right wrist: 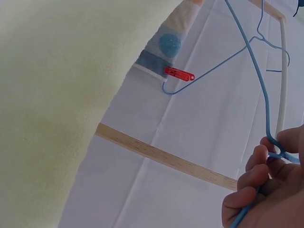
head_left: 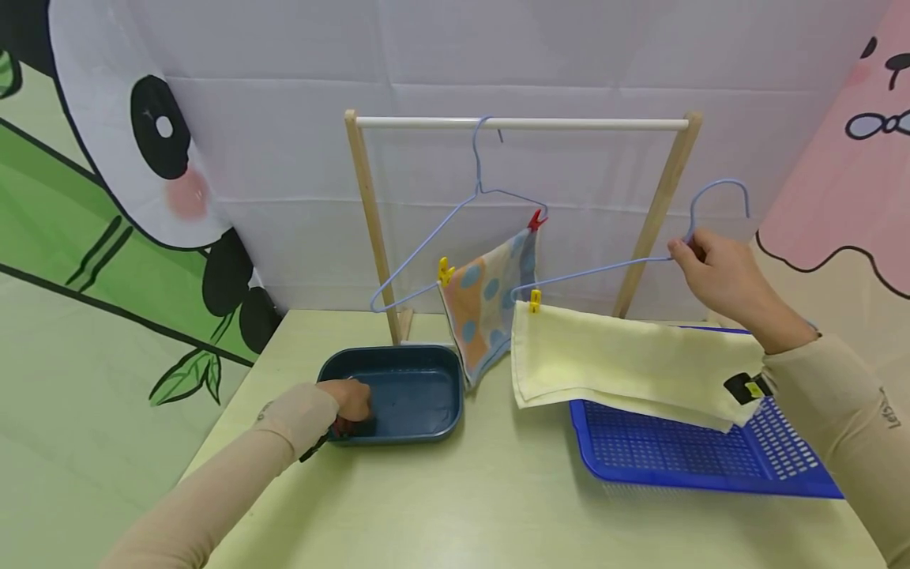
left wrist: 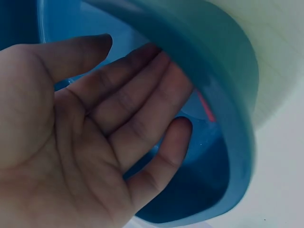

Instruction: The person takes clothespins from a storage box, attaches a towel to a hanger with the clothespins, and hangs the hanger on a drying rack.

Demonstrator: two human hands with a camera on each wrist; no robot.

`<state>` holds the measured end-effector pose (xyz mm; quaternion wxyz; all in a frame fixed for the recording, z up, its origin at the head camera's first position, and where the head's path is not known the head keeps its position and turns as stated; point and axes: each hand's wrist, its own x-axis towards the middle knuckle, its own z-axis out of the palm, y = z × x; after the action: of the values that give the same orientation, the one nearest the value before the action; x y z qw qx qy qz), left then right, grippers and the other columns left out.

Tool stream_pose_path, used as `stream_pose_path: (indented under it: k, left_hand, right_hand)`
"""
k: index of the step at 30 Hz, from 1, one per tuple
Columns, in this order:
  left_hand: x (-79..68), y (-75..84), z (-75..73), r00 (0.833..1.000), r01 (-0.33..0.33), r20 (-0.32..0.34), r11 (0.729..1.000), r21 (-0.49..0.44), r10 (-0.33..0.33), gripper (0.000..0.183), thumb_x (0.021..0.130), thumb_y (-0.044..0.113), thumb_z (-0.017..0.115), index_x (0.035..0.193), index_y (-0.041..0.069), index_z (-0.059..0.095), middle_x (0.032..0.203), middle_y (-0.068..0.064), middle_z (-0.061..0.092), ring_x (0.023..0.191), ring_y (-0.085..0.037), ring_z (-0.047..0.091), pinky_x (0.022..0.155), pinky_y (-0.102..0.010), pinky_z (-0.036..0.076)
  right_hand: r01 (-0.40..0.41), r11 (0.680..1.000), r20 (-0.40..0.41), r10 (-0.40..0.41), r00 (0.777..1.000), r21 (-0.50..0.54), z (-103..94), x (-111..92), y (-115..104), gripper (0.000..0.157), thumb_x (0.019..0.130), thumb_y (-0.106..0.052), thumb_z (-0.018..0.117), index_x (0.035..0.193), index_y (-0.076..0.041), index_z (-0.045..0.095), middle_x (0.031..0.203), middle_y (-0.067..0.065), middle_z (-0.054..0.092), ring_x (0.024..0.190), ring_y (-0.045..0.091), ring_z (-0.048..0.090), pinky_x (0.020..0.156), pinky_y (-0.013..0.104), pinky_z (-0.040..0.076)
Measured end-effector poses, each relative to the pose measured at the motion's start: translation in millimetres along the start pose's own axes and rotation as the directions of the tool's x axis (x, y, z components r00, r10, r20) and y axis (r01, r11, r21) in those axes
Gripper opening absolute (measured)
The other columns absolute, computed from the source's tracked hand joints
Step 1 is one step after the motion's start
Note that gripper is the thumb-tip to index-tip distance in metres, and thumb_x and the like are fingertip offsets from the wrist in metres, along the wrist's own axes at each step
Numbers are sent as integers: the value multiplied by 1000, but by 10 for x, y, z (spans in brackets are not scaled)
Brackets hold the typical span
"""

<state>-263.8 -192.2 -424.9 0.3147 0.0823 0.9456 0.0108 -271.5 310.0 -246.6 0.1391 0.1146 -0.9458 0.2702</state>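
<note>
My right hand (head_left: 725, 273) grips a blue wire hanger (head_left: 720, 182) just below its hook, thumb and fingers round the wire in the right wrist view. From it hangs a pale yellow towel (head_left: 626, 359), with a yellow clothespin (head_left: 535, 300) at its left corner. My left hand (head_left: 348, 399) reaches into a dark blue-green basin (head_left: 415, 403). The left wrist view shows that palm (left wrist: 80, 137) with fingers loosely bent and no object within them. A small red piece (left wrist: 206, 107), only partly seen, lies in the basin beyond the fingertips.
A wooden rack with a white rod (head_left: 590, 124) stands behind. On it, another blue hanger (head_left: 434, 233) carries a dotted cloth (head_left: 490, 296), pinned by a yellow clothespin (head_left: 445, 272) and a red clothespin (head_left: 535, 220). Under the towel sits a blue basket (head_left: 661, 446).
</note>
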Motion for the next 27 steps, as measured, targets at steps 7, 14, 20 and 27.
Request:
stream_pose_path:
  k: [7,14,20,27]
  left_hand:
    - [-5,2,-8,999,14,33,999,-30,-13,32,96,16,51,72,3,67,65,-6,66,62,-18,67,59,-28,50]
    - [18,12,-24,1000,-1,15,1000,-20,2,29,94,16,54,72,4,66,65,-6,65,62,-18,63,60,-29,46]
    - [81,27,-33,999,-46,-16,999,-6,46,22,92,15,56,75,3,65,66,-5,63,60,-15,55,61,-30,42]
    - [119,58,-64,997,-62,-41,998,19,63,14,91,16,59,88,5,67,74,-3,59,70,-18,55,71,-36,46]
  right_hand:
    - [0,1000,6,0,1000,3,2,15,5,48,100,-46,35,89,-2,51,68,11,43,55,23,37,46,33,29]
    - [3,1000,0,-3,1000,-1,13,11,12,48,100,-45,35,87,-2,50,67,11,43,55,24,37,47,33,29]
    - [-3,1000,5,3,1000,5,16,0,6,48,100,-46,35,87,-2,50,67,11,43,56,24,37,47,33,29]
    - [1,1000,-7,-1,1000,-5,10,-1,-2,47,100,-45,35,87,-3,50,67,12,43,56,24,37,47,33,29]
